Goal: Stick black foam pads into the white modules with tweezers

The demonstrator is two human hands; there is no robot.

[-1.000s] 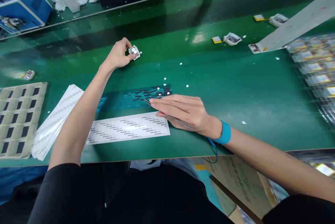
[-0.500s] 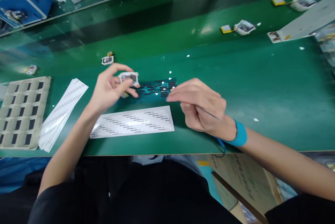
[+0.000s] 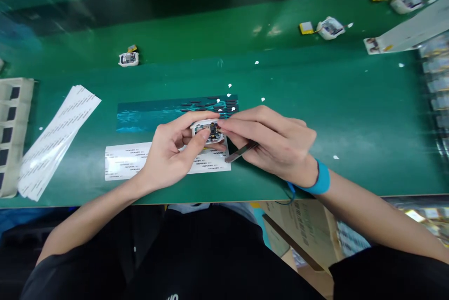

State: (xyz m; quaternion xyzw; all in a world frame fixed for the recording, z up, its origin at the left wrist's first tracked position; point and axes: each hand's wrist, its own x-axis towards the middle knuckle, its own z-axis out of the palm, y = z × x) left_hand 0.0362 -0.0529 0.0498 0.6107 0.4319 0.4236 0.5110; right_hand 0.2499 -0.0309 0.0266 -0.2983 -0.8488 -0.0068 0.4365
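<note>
My left hand [image 3: 171, 155] is closed round a small white housing [image 3: 193, 128] with an exposed circuit board, its thumb lying across the board. My right hand [image 3: 277, 141] has metal tweezers [image 3: 240, 151] tucked in its grip, the blunt end sticking out below the fingers. The thumb and index fingertips of that hand meet at the housing's right edge; whatever may be between them is too small to tell. Behind the hands lies a teal film strip [image 3: 150, 115] with dark slim pieces at its right end. A printed white sheet [image 3: 122, 162] lies partly under my left hand.
More printed strips [image 3: 56, 143] and a beige compartment tray [image 3: 24, 103] lie at left. Farther back are a housing [image 3: 128, 59] and, at right, two more housings [image 3: 330, 28] [image 3: 407, 2] with yellow batteries. Small white bits [image 3: 257, 62] dot the green bench [image 3: 298, 85].
My left hand has brought the housing right and down, and my right fingertips now meet it. The tweezers' end has swung forward below my right fingers. The view has shifted to the right.
</note>
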